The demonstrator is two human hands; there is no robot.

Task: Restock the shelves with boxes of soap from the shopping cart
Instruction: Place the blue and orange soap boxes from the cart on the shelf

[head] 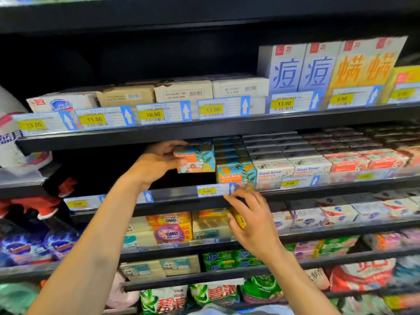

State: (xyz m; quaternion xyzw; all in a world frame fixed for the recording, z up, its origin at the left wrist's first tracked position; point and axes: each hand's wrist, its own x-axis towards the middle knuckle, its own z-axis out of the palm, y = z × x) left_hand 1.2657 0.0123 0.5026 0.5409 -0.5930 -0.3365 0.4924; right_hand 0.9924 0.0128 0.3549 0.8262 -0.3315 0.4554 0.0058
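My left hand (156, 161) grips an orange and blue Goat Soap box (196, 159) by its left end and holds it inside the middle shelf (177, 202), just above the shelf floor. A stack of matching Goat Soap boxes (235, 172) stands right beside it. My right hand (252, 220) hovers lower, in front of the shelf's front rail, with fingers spread and touching the 8.00 price tag (208, 191); nothing sits in it. The shopping cart is out of view.
White Goat Soap boxes (273, 172) and red boxes (347, 163) fill the same shelf to the right. A dark gap (97, 171) lies left of the held box. The upper shelf carries brown and white cartons (183, 90); lower shelves hold detergent packs (169, 230).
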